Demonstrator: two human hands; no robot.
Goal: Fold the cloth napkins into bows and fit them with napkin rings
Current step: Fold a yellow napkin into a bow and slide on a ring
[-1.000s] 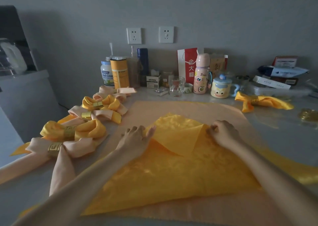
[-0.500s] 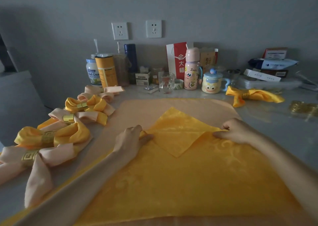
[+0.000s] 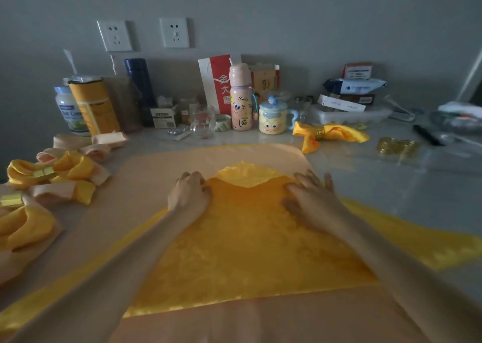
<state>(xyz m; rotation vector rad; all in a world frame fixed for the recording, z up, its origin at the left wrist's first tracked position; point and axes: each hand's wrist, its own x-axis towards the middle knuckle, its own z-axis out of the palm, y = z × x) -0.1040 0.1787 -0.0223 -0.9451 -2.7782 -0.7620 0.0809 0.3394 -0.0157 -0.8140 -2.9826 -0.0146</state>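
Dim tabletop [image 3: 391,186], blurred right hand [image 3: 310,199] on yellow napkin [image 3: 247,238]

- Opened the right hand [image 3: 310,199] from a curled pinch and laid it flat, fingers spread, on the yellow napkin [image 3: 247,238].
- Brought it inward, closer to the left hand [image 3: 189,194].
- Pressed down the corner lifted a second ago.
- Shrunk the pale folded patch [image 3: 247,173] to a small piece between and just beyond the hands.
- Swung the view closer and rightward: brought a black pen [image 3: 427,135] into sight beyond the gold rings [image 3: 396,147], and pushed the finished bows [image 3: 52,170] toward the left edge.
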